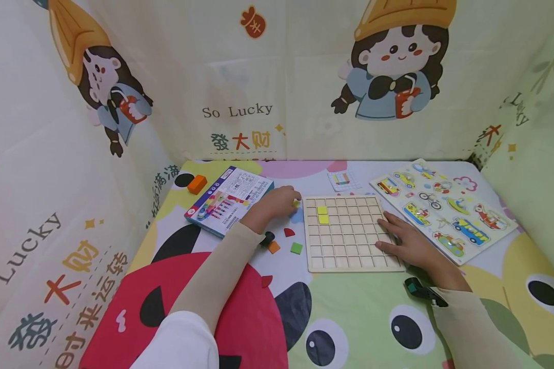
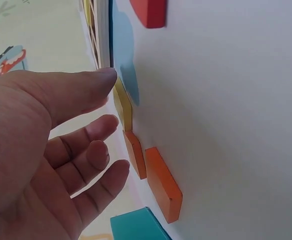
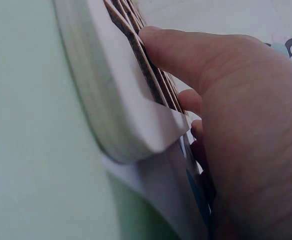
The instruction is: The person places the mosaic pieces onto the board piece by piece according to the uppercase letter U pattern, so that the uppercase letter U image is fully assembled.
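Note:
My left hand (image 1: 281, 201) reaches down to the table between the picture box and the wooden grid board (image 1: 351, 256). A yellow tile (image 2: 122, 104) lies at its thumb tip, with the other fingers loosely bent and spread beside it. Two orange pieces (image 2: 163, 185) lie close to that tile. On the board's upper left, two yellow squares (image 1: 322, 219) fill neighbouring cells. My right hand (image 1: 408, 241) rests on the board's right edge, its fingers extended over the grid; in the right wrist view its thumb (image 3: 181, 50) lies at the raised dividers.
The picture box (image 1: 231, 197) lies left, with an orange block (image 1: 197, 184) behind it. Loose pieces include a green square (image 1: 296, 248) and a red piece (image 1: 266, 281). A vehicle puzzle board (image 1: 443, 207) lies right, and a patterned card (image 1: 343, 180) is behind the grid.

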Motion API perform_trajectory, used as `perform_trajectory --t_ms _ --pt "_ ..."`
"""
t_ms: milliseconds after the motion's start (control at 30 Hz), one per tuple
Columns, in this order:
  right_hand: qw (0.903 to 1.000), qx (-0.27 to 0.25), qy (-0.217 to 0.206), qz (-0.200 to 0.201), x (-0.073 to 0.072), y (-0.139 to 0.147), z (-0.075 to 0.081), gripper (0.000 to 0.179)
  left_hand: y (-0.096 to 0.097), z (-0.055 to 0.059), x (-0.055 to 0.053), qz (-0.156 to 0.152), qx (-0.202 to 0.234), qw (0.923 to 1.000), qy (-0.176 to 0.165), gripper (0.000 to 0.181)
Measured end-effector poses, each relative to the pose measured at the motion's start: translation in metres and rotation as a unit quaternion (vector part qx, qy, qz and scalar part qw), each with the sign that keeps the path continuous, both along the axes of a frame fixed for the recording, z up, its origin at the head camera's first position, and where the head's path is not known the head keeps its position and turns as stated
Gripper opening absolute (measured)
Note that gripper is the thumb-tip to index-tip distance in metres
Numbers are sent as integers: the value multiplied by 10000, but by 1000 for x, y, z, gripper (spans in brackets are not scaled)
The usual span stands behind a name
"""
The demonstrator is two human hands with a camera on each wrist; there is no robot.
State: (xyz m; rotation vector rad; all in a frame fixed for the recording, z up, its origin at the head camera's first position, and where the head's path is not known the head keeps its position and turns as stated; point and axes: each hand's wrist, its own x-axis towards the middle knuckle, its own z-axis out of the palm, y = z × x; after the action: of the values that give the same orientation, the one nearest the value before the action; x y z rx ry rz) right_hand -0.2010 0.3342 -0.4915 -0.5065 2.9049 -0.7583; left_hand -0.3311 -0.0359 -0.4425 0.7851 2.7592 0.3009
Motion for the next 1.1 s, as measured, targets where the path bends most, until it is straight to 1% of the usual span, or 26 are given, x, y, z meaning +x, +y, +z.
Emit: perform_trajectory --t_ms 200,433,667,933,1100 --pt "10000 20 16 9 0 -1 1 79 0 -1 0 47 -12 10000 -37 38" --pt "10000 41 -1 4 0 -1 2 79 -1 -2 0 16 -64 9999 -157 38" --pt "10000 48 -11 -4 0 -1 3 79 -3 0 1 79 -119 9996 -246 39" --pt "10000 65 -11 -16 1 -1 2 79 -2 -1 1 -57 -177 9994 -277 36" --pt "10000 46 -19 -32 1 -2 2 79 -1 -2 2 -213 -255 9993 -145 33"
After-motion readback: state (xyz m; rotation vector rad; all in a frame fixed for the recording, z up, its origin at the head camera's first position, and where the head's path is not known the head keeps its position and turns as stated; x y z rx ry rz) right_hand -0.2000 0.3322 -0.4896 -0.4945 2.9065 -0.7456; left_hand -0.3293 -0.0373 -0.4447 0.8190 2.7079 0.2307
